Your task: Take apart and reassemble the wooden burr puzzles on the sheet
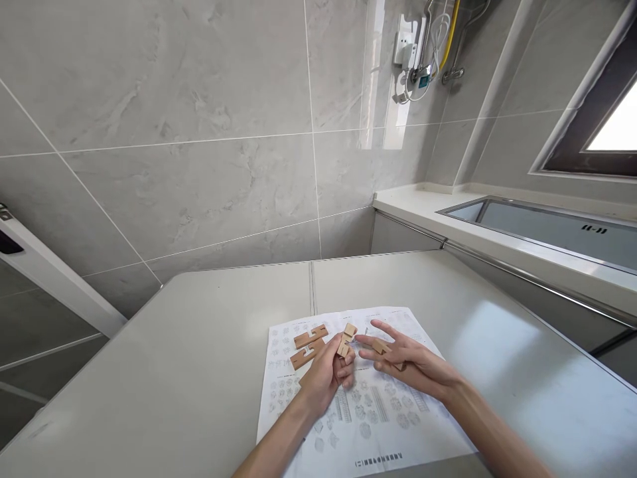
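Note:
My left hand point(328, 375) is closed around a small notched wooden block point(346, 340), holding it upright just above a printed instruction sheet point(368, 418). My right hand point(405, 362) is beside it with the index and middle fingers stretched toward the block, while another wooden piece point(382, 347) rests under its fingers. Two more notched wooden pieces point(309, 345) lie on the sheet to the left of my left hand.
The sheet lies on a pale grey table point(199, 358) set against a tiled wall. A white counter with a steel sink point(547, 226) runs along the right. Pipes and a socket point(423, 53) hang on the wall above.

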`<control>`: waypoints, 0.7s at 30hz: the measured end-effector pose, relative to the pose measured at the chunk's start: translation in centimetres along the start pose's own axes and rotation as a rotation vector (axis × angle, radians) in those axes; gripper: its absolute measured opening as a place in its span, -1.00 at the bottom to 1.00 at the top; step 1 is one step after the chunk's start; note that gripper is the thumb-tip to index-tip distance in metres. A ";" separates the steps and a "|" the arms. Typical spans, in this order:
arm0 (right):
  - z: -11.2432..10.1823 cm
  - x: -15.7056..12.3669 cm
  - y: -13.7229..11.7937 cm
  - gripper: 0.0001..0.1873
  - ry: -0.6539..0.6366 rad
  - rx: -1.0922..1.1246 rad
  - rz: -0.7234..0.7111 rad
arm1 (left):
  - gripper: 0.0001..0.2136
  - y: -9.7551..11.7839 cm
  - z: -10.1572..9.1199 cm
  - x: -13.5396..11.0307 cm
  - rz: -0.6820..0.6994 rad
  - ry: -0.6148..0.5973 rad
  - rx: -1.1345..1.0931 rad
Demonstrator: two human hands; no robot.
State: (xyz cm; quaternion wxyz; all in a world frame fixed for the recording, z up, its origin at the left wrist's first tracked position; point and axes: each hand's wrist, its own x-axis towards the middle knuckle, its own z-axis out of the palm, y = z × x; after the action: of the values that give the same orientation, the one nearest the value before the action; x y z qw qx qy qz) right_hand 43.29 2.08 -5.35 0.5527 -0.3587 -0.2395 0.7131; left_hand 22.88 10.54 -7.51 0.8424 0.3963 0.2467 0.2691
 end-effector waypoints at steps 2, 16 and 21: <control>-0.1 0.0 0.0 -0.37 0.045 0.012 0.038 | -0.66 0.0 0.0 0.0 0.000 0.003 -0.008; -1.2 1.0 0.3 -0.62 0.142 0.040 0.074 | -0.65 0.3 0.3 -0.1 -0.009 0.019 -0.029; -0.5 1.1 0.3 -0.59 0.227 0.104 0.060 | -0.67 0.3 0.4 -0.2 -0.005 0.044 -0.028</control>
State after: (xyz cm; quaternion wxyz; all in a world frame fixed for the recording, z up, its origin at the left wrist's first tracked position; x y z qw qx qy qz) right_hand 43.38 3.03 -6.12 0.5724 -0.4149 -0.1271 0.6958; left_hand 22.90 10.35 -6.95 0.8428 0.3781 0.2624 0.2792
